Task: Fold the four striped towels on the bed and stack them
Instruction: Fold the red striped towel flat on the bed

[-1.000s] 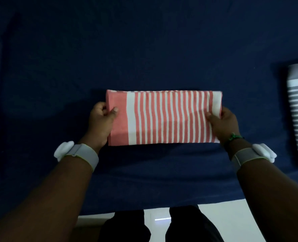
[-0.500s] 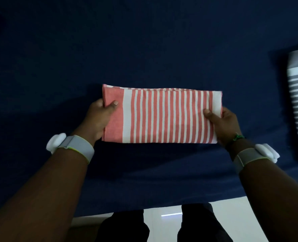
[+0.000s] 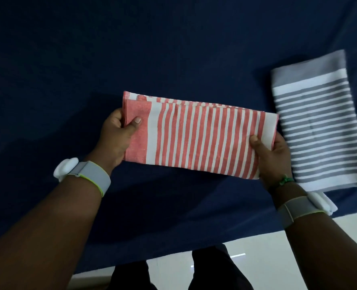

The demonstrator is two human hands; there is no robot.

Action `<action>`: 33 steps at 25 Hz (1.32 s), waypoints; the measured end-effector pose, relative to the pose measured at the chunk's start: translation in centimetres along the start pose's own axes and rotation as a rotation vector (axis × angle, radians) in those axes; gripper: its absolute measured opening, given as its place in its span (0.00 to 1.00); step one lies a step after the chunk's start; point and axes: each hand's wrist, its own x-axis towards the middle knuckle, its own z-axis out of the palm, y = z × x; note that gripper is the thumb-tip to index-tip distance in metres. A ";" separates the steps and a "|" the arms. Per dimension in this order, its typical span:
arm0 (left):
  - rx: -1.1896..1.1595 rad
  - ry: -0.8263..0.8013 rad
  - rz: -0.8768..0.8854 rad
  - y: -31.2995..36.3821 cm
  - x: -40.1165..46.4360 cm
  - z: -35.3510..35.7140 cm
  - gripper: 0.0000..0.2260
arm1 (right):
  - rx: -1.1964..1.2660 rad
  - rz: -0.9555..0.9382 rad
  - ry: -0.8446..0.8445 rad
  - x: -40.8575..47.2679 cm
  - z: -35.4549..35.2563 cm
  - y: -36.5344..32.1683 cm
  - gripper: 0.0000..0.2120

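Observation:
A folded red-and-white striped towel (image 3: 200,137) is lifted just above the dark blue bed (image 3: 131,49), its right end near the grey towel. My left hand (image 3: 116,139) grips its solid red left end, thumb on top. My right hand (image 3: 271,158) grips the white right end, thumb on top and fingers underneath. A folded grey-and-white striped towel (image 3: 319,126) lies flat on the bed at the right, its long side running away from me. My right wrist overlaps its near corner.
The bed's near edge (image 3: 194,245) runs across the bottom, with pale floor (image 3: 278,258) below it. My dark-trousered legs (image 3: 211,268) stand against that edge. Both wrists wear grey bands with white devices.
Both hands have lifted the red towel off the bed and carried it right, toward the grey towel. The view has swung right, showing the whole grey towel.

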 end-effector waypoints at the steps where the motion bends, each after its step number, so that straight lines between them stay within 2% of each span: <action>1: 0.012 -0.017 0.019 1.0 0.2 2.0 0.12 | -0.008 -0.004 0.024 0.2 -1.9 0.1 0.20; 4: 0.084 -0.075 0.065 4.0 0.9 8.3 0.10 | 0.068 0.008 0.059 0.4 -7.5 0.8 0.19; 8: 0.214 -0.229 0.156 8.3 1.9 19.6 0.10 | 0.234 0.097 0.167 0.2 -15.9 3.7 0.23; 14: 0.417 -0.423 0.311 12.5 3.0 32.6 0.11 | 0.440 0.245 0.251 -0.5 -20.9 8.4 0.28; 20: 0.683 -0.505 0.470 16.1 5.2 38.9 0.11 | 0.600 0.296 0.164 -1.0 -20.1 9.8 0.36; 21: 0.694 -0.505 0.501 16.8 5.4 39.6 0.11 | 0.614 0.294 0.168 -1.1 -19.6 9.8 0.34; 24: 0.764 -0.520 0.567 17.3 6.7 42.0 0.12 | 0.587 0.307 0.236 -0.8 -18.5 9.8 0.25; 26: 0.835 -0.530 0.539 16.8 7.3 43.2 0.13 | 0.556 0.325 0.262 -0.2 -18.3 9.8 0.21; 29: 0.863 -0.484 0.516 16.1 8.0 43.7 0.13 | 0.575 0.324 0.355 0.5 -18.8 9.5 0.20; 33: 0.860 -0.429 0.602 15.6 8.1 43.6 0.12 | 0.358 0.249 0.535 1.1 -19.4 9.5 0.17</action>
